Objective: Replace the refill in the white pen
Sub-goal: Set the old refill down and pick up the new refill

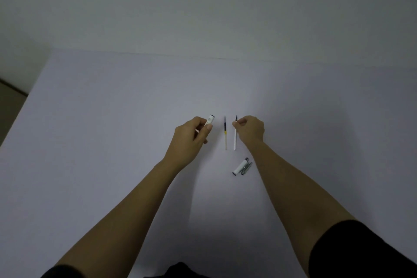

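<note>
My left hand [191, 134] grips the white pen barrel [209, 121], whose open end points up and away from me. My right hand [250, 130] pinches a thin white refill [235, 140] near its dark tip, and the refill's lower end hangs toward the table. Between the two hands a second refill [225, 133] lies flat on the table, with dark ink at its far end and a yellowish clear tube toward me. The pen's white cap with a metal clip [242, 167] lies on the table just below my right wrist.
A wide white table [112, 142] carries everything; its left edge runs diagonally at far left and its back edge meets a pale wall. Dark sleeves show at the bottom of the view.
</note>
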The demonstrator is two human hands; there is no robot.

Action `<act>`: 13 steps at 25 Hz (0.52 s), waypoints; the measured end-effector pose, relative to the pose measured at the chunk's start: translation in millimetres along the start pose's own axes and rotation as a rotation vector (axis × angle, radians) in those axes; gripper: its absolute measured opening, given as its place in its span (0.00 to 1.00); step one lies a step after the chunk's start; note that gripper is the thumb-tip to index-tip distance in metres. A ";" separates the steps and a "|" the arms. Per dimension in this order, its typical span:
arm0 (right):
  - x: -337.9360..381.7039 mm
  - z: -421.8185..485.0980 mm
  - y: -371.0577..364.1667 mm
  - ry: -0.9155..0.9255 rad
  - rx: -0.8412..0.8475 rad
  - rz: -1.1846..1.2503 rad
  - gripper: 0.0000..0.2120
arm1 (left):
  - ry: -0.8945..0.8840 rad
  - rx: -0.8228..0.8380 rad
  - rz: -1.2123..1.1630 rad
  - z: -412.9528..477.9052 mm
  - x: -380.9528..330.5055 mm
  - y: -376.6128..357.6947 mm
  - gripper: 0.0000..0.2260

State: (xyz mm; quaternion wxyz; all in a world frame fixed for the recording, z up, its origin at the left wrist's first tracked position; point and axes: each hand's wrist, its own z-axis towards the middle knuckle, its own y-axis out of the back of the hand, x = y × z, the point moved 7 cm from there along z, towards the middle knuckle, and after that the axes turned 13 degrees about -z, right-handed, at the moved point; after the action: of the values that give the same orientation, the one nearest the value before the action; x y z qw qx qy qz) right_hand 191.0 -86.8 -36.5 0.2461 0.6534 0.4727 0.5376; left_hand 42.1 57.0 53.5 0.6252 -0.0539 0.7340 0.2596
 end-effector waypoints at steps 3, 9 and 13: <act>0.7 4.8 -8.3 -0.004 -0.009 -0.037 0.10 | 0.006 -0.003 0.012 8.9 5.2 -1.0 0.09; 18.2 2.9 -5.7 0.117 -0.028 -0.076 0.11 | 0.029 -0.009 -0.018 8.9 12.4 -2.1 0.07; 40.6 -6.1 -18.0 0.238 0.026 -0.189 0.10 | 0.016 -0.015 -0.017 8.1 10.8 -0.5 0.06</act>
State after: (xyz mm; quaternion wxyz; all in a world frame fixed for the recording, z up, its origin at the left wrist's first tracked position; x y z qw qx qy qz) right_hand 178.0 -44.3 -30.6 0.2293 0.5409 0.5649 0.5794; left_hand 47.2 62.9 42.4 0.6210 -0.0672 0.7366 0.2593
